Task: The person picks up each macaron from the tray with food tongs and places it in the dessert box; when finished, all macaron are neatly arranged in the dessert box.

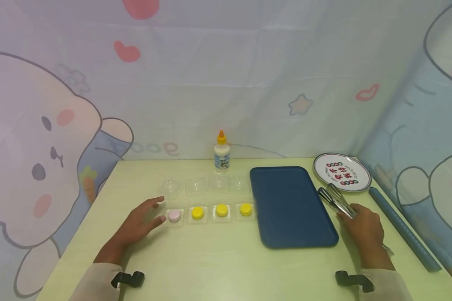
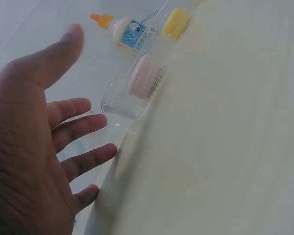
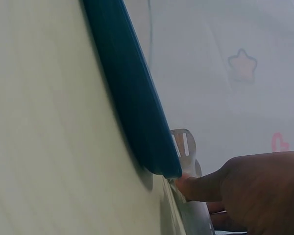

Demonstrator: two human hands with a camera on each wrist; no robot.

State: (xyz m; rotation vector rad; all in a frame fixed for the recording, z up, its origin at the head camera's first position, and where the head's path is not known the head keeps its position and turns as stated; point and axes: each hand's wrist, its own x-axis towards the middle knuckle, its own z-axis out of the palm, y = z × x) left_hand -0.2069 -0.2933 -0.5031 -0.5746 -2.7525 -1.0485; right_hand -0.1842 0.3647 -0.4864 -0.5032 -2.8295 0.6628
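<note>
My left hand hovers with spread, relaxed fingers beside a pink macaron in a small clear plastic box, holding nothing. Three yellow macarons sit to its right in a row, each in its own clear box, with transparent domed lids behind them. At the right, my right hand grips a pair of metal tongs close to the tray's right edge. A slotted tong head shows beyond the tray corner in the right wrist view; the palm hides part of the handles.
A dark blue tray lies right of the macarons. Behind it to the right is a white plate with red lettering. A dark blue bar lies along the right table edge. A white glue bottle with an orange tip stands at the back.
</note>
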